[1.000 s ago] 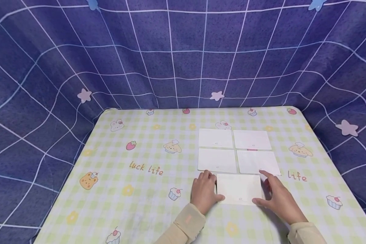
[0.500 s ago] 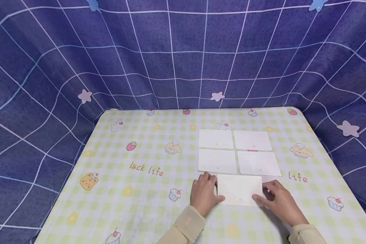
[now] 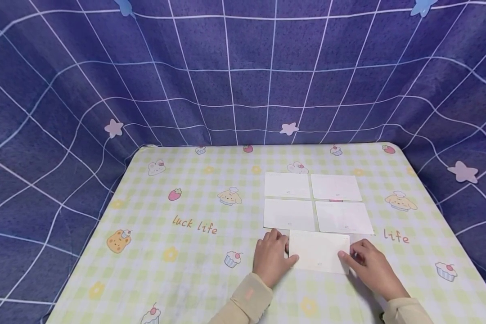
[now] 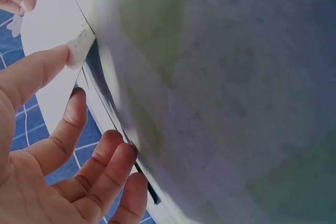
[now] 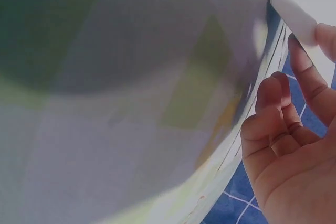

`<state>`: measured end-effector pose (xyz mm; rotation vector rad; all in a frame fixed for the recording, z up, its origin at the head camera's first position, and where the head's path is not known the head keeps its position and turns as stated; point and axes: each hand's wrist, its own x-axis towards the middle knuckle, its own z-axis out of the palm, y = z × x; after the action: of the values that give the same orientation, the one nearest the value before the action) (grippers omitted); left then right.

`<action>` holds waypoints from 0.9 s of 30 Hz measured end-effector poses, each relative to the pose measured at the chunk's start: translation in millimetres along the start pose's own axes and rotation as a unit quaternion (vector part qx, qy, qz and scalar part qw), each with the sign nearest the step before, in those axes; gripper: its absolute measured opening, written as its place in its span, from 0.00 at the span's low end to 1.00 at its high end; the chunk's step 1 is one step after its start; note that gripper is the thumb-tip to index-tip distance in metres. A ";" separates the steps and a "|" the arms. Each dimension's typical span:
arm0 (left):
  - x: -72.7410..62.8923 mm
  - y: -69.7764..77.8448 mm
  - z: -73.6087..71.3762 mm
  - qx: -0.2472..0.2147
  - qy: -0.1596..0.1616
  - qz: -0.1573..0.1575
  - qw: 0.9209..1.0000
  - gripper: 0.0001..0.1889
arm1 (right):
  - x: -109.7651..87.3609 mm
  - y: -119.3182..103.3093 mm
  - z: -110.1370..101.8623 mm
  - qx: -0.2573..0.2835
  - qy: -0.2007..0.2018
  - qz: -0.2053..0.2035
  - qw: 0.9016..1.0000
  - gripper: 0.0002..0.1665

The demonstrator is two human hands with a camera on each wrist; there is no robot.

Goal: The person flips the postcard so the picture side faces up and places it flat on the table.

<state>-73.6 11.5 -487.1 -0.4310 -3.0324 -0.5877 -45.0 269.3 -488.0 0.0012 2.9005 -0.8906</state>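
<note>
In the head view a white postcard (image 3: pixel 319 248) with small faint print near its lower edge is held between both hands at the front of the table. My left hand (image 3: pixel 272 256) pinches its left edge, thumb on top. The right hand (image 3: pixel 368 265) grips the right edge the same way, its thumb on the face. Each wrist view shows thumb and index finger on either side of the card's edge, by the left hand (image 4: pixel 68 150) and by the right hand (image 5: pixel 294 140). Its near edge looks slightly raised off the cloth.
Several similar white cards lie in two rows beyond the held one, among them a front left card (image 3: pixel 288 214) and a front right card (image 3: pixel 343 217). A checked cloth (image 3: pixel 137 265) with cartoon prints covers the table. Behind it hangs a blue grid curtain (image 3: pixel 247 85).
The right fingers have drawn back from above the card's far right corner to its right edge, and the right thumb has slid up slightly. The card has turned a little. The left hand stays put.
</note>
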 end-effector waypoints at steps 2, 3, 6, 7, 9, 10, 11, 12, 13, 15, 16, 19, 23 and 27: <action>0.5 -0.4 -0.9 -0.005 0.002 0.000 1.000 0.21 | 1.0 -1.1 -0.8 0.003 -0.005 0.003 1.000 0.19; 0.9 -0.7 -1.1 -0.007 0.004 0.001 1.000 0.21 | 1.5 -1.7 -1.2 0.004 -0.007 0.004 1.000 0.20; 2.1 -1.3 -2.9 -0.009 0.010 0.005 1.000 0.22 | 2.6 -4.2 -3.3 0.005 -0.010 0.001 1.000 0.20; 2.5 -1.5 -3.9 -0.008 0.012 0.006 1.000 0.22 | 3.0 -5.2 -4.3 0.006 -0.011 0.000 1.000 0.20; 3.6 -1.6 -6.0 -0.007 0.013 0.008 1.000 0.22 | 3.3 -7.8 -6.0 0.008 -0.011 -0.004 1.000 0.21; 4.1 -1.6 -7.5 -0.007 0.012 0.008 1.000 0.21 | 3.4 -8.9 -6.6 0.008 -0.010 -0.006 1.000 0.21; 4.6 -1.6 -8.8 -0.007 0.011 0.006 1.000 0.21 | 3.7 -9.9 -7.2 0.009 -0.010 -0.007 1.000 0.21; 5.0 -1.5 -10.3 -0.007 0.010 0.006 1.000 0.21 | 3.9 -10.7 -7.5 0.010 -0.009 -0.008 1.000 0.21; 5.4 -1.8 -11.4 -0.007 0.010 0.005 1.000 0.21 | 4.3 -11.5 -7.7 0.011 -0.009 -0.010 1.000 0.21; 6.0 -2.5 -13.5 -0.007 0.011 0.005 1.000 0.21 | 5.1 -12.9 -7.9 0.011 -0.006 -0.013 1.000 0.21; 6.2 -2.8 -14.5 -0.007 0.013 0.006 1.000 0.21 | 5.6 -13.5 -7.9 0.012 -0.004 -0.016 1.000 0.21; 6.8 -4.7 -16.8 -0.004 0.018 0.010 1.000 0.21 | 7.0 -16.0 -8.3 0.015 0.003 -0.024 1.000 0.20; 7.8 -8.1 -19.5 -0.001 0.020 0.012 1.000 0.21 | 9.8 -20.2 -9.7 0.016 0.020 -0.040 0.999 0.20; 9.7 -11.6 -22.7 -0.003 0.024 0.010 1.000 0.20 | 13.6 -24.7 -11.4 0.019 0.036 -0.060 0.997 0.19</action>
<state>-86.8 -4.7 -469.5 -0.4419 -2.9781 -0.5976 -60.5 254.8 -466.2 -0.1417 2.9767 -0.9830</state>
